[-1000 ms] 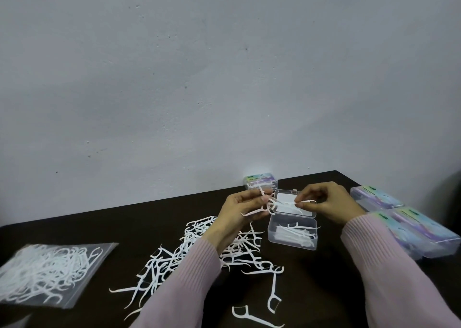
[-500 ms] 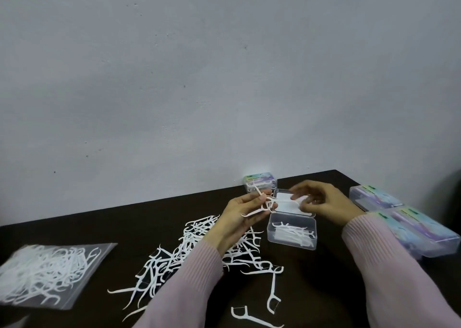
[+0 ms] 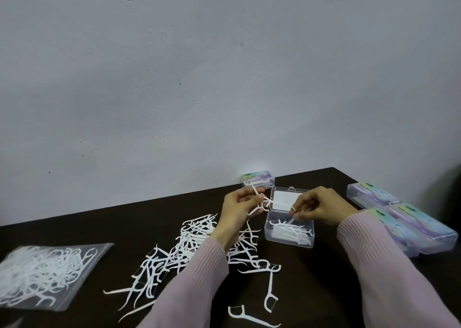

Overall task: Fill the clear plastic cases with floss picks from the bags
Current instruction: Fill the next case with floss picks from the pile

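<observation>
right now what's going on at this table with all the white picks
A person is packing floss picks into an open clear case. The left hand holds a few picks beside the case, and the right hand pinches one pick over it. The case already has some picks inside. A loose pile lies by the left sleeve, a bag of picks sits at far left, and closed cases are stacked at right.

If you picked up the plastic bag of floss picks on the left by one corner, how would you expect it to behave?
The bag would probably sag and fold, since it looks like thin clear film lying flat on the table. It is likely light, holding only slim floss picks. They might slide toward the low end.
</observation>
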